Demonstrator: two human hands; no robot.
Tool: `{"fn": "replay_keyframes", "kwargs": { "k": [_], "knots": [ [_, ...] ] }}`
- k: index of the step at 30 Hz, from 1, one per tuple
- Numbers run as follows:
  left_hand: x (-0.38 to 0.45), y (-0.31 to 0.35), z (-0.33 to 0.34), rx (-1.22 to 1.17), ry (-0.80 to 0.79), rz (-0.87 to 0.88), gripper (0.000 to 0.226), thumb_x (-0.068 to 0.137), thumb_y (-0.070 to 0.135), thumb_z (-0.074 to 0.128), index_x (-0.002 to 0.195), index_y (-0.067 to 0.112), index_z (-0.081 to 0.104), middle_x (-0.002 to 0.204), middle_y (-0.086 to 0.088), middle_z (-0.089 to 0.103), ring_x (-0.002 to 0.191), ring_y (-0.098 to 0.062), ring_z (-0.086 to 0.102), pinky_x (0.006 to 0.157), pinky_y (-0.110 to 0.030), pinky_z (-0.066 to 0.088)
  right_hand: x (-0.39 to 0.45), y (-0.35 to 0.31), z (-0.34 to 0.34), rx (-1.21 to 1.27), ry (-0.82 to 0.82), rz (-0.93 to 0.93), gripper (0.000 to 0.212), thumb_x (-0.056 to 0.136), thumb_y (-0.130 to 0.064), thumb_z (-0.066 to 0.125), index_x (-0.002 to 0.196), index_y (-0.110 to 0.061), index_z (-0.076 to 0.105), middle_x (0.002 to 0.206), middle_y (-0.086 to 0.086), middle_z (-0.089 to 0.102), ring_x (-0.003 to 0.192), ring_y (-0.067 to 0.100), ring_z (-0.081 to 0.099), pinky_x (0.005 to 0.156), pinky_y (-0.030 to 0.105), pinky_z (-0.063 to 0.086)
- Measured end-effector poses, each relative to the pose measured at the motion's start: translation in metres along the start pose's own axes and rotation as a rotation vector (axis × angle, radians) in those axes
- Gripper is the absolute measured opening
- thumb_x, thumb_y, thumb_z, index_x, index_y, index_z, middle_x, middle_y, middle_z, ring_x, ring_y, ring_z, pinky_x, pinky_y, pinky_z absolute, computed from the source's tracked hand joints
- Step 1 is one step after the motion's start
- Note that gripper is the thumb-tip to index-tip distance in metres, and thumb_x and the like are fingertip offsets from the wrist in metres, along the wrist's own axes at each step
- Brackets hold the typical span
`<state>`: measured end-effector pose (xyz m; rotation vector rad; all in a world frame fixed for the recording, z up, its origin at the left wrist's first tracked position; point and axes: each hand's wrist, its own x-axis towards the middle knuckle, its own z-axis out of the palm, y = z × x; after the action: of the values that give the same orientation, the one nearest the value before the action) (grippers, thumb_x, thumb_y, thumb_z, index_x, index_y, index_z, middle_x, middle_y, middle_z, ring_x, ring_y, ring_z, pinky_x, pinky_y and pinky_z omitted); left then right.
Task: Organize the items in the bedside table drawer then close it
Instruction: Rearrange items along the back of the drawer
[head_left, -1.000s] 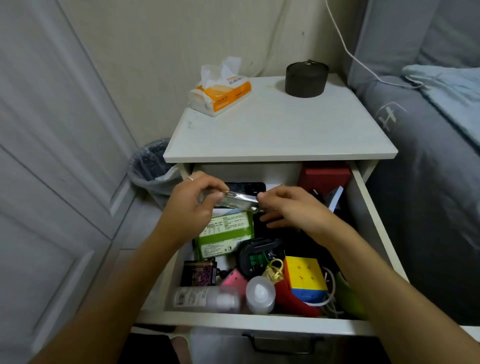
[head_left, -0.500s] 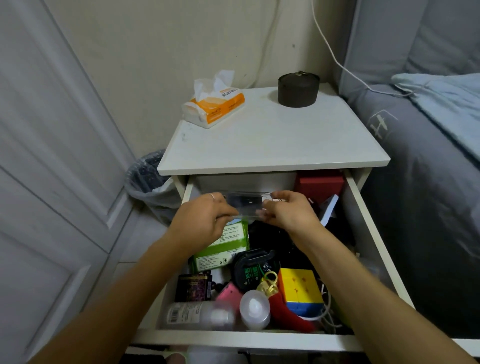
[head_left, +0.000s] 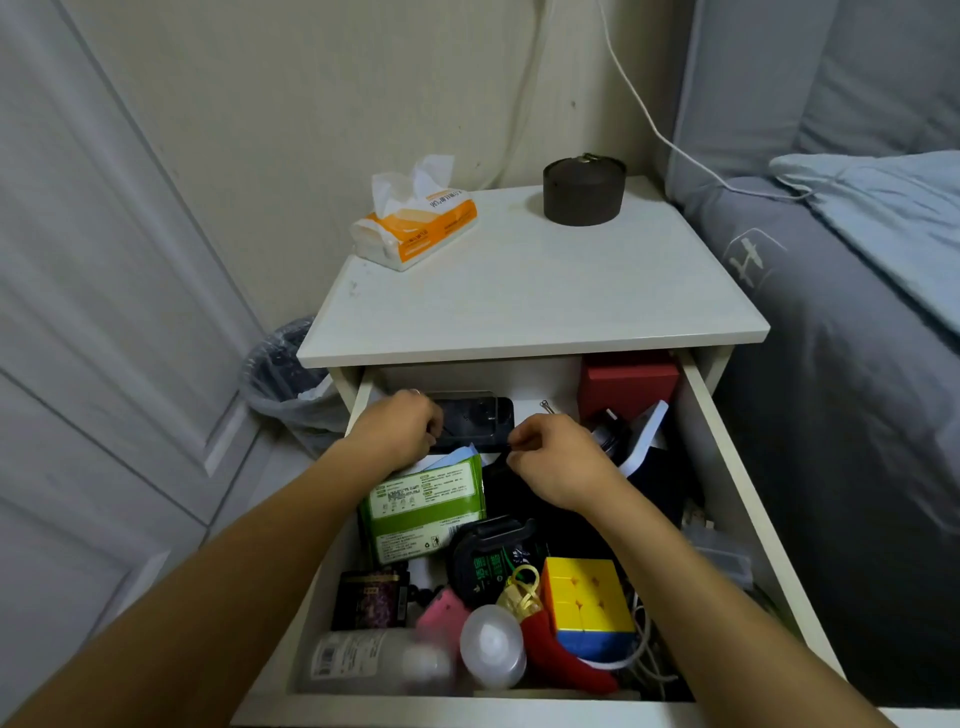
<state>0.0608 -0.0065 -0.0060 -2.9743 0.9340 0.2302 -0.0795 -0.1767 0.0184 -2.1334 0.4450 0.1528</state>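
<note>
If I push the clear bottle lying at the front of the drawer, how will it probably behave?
The clear bottle lies on its side and looks round, so it would likely roll rather than slide. Its smooth plastic may be a little slippery. The round white lid and the drawer front hem it in, so it should not travel far.
</note>
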Motion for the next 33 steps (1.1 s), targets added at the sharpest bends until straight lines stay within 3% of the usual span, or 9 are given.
{"fn": "replay_keyframes", "kwargs": {
  "k": [4, 9, 13, 15, 18, 22, 27, 30, 33],
  "knots": [
    [0.002, -0.005, 0.007, 0.031, -0.071, 0.059, 0.044, 0.091, 0.025, 0.059, 0.134, 0.029, 0.055, 0.132, -0.006, 0.051, 0.115, -0.028, 0.055, 0.092, -0.037, 0.050, 0.000, 0.002, 0.002, -0.054, 0.003, -0.039, 0.029, 0.088, -0.012, 0.056, 0.115, -0.018, 0.064, 0.114, 0.001, 0.065, 0.090, 0.015, 0.060, 0.070, 0.020, 0.045],
    [0.003, -0.003, 0.000, -0.039, -0.151, 0.068, 0.050, 0.092, 0.034, 0.062, 0.140, 0.025, 0.052, 0.140, -0.007, 0.052, 0.126, -0.027, 0.049, 0.102, -0.036, 0.043, -0.002, -0.001, -0.001, -0.072, 0.047, -0.085, 0.032, 0.086, -0.004, 0.052, 0.111, -0.018, 0.066, 0.114, 0.001, 0.065, 0.098, 0.018, 0.061, 0.076, 0.024, 0.048],
    [-0.018, 0.012, -0.015, -0.331, 0.042, 0.031, 0.030, 0.094, 0.025, 0.062, 0.124, 0.022, 0.066, 0.124, 0.000, 0.067, 0.110, -0.017, 0.061, 0.090, -0.023, 0.044, -0.011, -0.004, -0.009, -0.114, 0.074, -0.152, 0.037, 0.082, 0.000, 0.050, 0.110, -0.018, 0.066, 0.111, 0.001, 0.065, 0.104, 0.020, 0.060, 0.089, 0.035, 0.052],
    [-0.037, 0.022, -0.026, -0.487, 0.151, 0.041, 0.023, 0.095, 0.023, 0.061, 0.117, 0.023, 0.070, 0.115, 0.004, 0.070, 0.098, -0.008, 0.062, 0.083, -0.016, 0.043, -0.022, -0.005, -0.018, -0.135, 0.092, -0.202, 0.037, 0.083, 0.001, 0.050, 0.112, -0.016, 0.066, 0.109, 0.002, 0.067, 0.105, 0.019, 0.061, 0.092, 0.032, 0.051],
    [-0.066, 0.044, -0.038, -0.648, 0.152, 0.132, 0.018, 0.095, 0.021, 0.062, 0.110, 0.025, 0.072, 0.101, 0.011, 0.070, 0.088, 0.001, 0.062, 0.073, -0.007, 0.043, -0.047, 0.001, -0.038, -0.146, 0.166, -0.269, 0.030, 0.090, -0.001, 0.050, 0.112, -0.012, 0.067, 0.107, 0.001, 0.069, 0.099, 0.013, 0.064, 0.090, 0.024, 0.050],
    [-0.082, 0.080, -0.043, -0.628, 0.087, 0.278, 0.015, 0.093, 0.025, 0.065, 0.105, 0.028, 0.073, 0.099, 0.015, 0.070, 0.091, 0.001, 0.064, 0.083, -0.020, 0.050, -0.086, 0.020, -0.068, -0.144, 0.277, -0.266, 0.026, 0.093, -0.002, 0.051, 0.107, -0.018, 0.067, 0.094, -0.010, 0.067, 0.081, -0.006, 0.061, 0.075, 0.003, 0.043],
    [-0.080, 0.114, -0.038, -0.592, 0.017, 0.271, 0.025, 0.088, 0.036, 0.070, 0.111, 0.028, 0.070, 0.095, 0.014, 0.067, 0.083, -0.006, 0.066, 0.078, -0.023, 0.050, -0.103, 0.040, -0.084, -0.203, 0.281, -0.207, 0.029, 0.092, -0.001, 0.051, 0.110, -0.016, 0.068, 0.099, -0.006, 0.069, 0.094, 0.010, 0.064, 0.089, 0.026, 0.052],
    [-0.071, 0.135, -0.033, -0.473, 0.044, 0.279, 0.040, 0.082, 0.052, 0.070, 0.116, 0.030, 0.066, 0.103, 0.013, 0.063, 0.081, -0.006, 0.060, 0.075, -0.027, 0.051, -0.106, 0.050, -0.090, -0.264, 0.210, -0.159, 0.038, 0.089, 0.002, 0.049, 0.119, -0.015, 0.064, 0.112, 0.000, 0.068, 0.101, 0.013, 0.063, 0.090, 0.027, 0.052],
    [-0.053, 0.157, -0.033, -0.331, 0.063, 0.299, 0.035, 0.082, 0.055, 0.068, 0.106, 0.030, 0.065, 0.093, 0.010, 0.063, 0.079, -0.010, 0.057, 0.069, -0.032, 0.051, -0.101, 0.055, -0.096, -0.255, 0.195, -0.108, 0.044, 0.087, 0.005, 0.049, 0.124, -0.016, 0.061, 0.119, 0.001, 0.065, 0.107, 0.015, 0.061, 0.092, 0.028, 0.051]
  ]
}}
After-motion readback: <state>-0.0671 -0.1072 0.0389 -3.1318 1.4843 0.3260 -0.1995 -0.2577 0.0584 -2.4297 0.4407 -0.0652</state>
